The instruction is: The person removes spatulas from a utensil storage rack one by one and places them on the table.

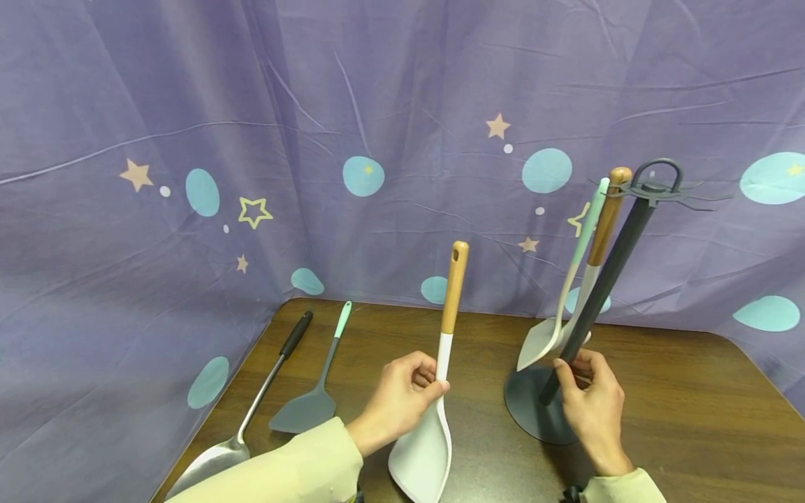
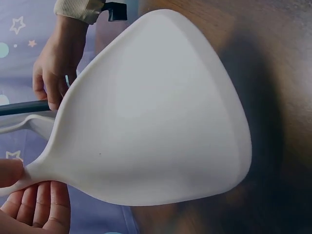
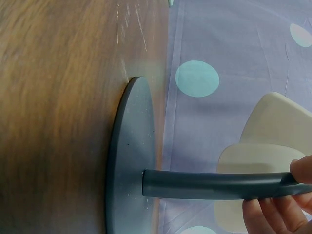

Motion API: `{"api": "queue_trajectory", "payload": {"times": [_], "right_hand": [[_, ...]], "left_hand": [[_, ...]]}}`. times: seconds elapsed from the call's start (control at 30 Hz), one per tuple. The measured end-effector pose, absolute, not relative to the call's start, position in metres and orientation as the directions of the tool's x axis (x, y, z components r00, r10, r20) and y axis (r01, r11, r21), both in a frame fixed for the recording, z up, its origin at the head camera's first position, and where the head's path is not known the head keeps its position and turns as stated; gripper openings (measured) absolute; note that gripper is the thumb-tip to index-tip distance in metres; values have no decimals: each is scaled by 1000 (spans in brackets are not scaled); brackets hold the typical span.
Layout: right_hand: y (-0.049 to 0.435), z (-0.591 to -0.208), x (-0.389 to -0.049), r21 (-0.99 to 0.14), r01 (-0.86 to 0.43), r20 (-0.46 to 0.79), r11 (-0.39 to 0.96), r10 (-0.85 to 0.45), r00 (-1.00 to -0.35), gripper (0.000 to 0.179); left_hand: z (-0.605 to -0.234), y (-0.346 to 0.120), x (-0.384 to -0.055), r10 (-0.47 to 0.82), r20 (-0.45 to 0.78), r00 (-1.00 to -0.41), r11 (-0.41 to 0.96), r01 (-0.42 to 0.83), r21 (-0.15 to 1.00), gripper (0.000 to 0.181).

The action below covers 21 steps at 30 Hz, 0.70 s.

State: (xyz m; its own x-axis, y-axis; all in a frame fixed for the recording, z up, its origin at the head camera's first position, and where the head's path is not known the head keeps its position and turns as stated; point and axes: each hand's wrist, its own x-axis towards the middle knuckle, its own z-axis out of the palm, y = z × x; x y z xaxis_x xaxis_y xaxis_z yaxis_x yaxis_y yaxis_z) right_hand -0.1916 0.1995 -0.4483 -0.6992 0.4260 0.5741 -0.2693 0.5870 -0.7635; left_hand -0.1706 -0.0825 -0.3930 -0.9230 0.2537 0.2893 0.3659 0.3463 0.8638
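My left hand (image 1: 402, 395) pinches the white neck of a wok spatula (image 1: 423, 454) between thumb and fingers. Its wooden handle points up and its broad white blade hangs low; the left wrist view shows the blade (image 2: 156, 112) over a shadow on the table. Around the dark pole of a utensil stand (image 1: 604, 293), my right hand (image 1: 591, 398) grips low down, above the round base (image 3: 131, 161). From the stand's top hooks hang a mint-handled spatula (image 1: 590, 223) and a wooden-handled utensil (image 1: 605, 230), whose lower end is partly hidden behind the pole.
At the left of the wooden table (image 1: 478, 447) lie a steel wok spatula (image 1: 214, 457) with a black handle and a grey turner (image 1: 308, 411) with a mint handle. A purple patterned curtain (image 1: 402, 105) hangs along the table's back and left edges.
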Motion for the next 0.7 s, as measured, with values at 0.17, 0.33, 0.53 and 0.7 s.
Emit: {"api": "queue_trajectory", "payload": {"times": [0.17,0.33,0.53,0.7], "right_hand": [[200,-448,-192,-764,-267,573,587,427,-699,20],[199,-448,-192,-761,-272,577,589,422,-699,19],[199,-448,-192,-764,-268,572,587,425,-701,20],[200,-448,-191,-763,-270,574,588,423,-701,20]], "left_hand": [[-395,-87,-171,252,277,-927,384,358,851,13],[-396,-93,-171,251,272,-929,400,356,845,12],[-394,-101,-174,252,259,-933,450,349,822,12],[-393,-109,-177,256,230,-939,485,330,810,13]]}}
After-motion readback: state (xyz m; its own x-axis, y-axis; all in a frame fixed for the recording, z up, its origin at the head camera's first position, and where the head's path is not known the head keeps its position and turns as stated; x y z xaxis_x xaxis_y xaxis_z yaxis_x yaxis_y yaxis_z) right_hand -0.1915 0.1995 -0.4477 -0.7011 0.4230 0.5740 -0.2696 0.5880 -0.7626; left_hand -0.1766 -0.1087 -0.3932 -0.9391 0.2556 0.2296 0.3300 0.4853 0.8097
